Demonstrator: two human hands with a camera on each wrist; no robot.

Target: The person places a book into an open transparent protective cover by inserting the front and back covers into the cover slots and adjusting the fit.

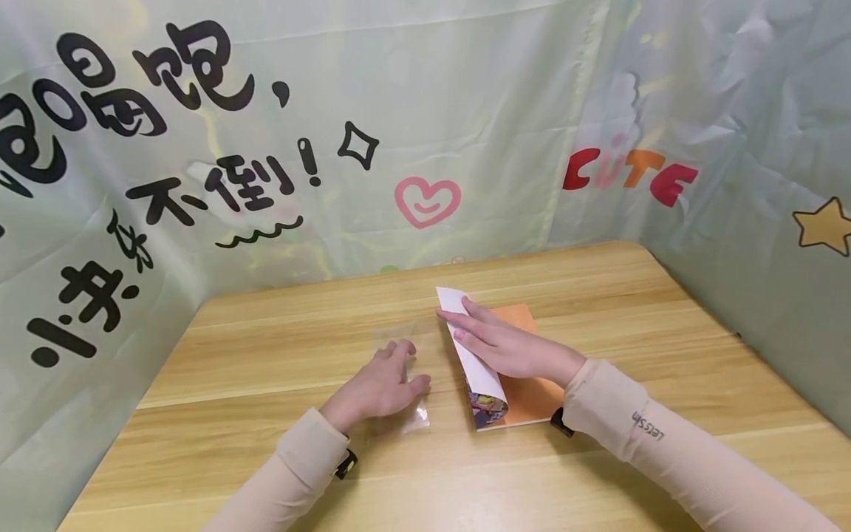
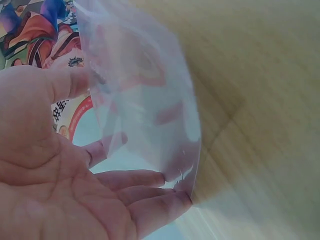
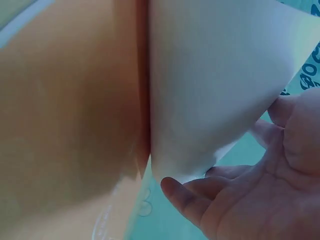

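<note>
- Thin orange-paged paper book (image 1: 532, 399): press its white flap (image 1: 480, 375) evenly; your right hand (image 1: 508, 347) lies unclenched, fingers extended.
- Your left hand (image 1: 380, 386), relaxed, touches the clear plastic sleeve (image 1: 420, 417).

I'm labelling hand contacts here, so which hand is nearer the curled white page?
The right. The right hand lies against the white page; the left hand is apart from it, off to its left, at the clear plastic.
</note>
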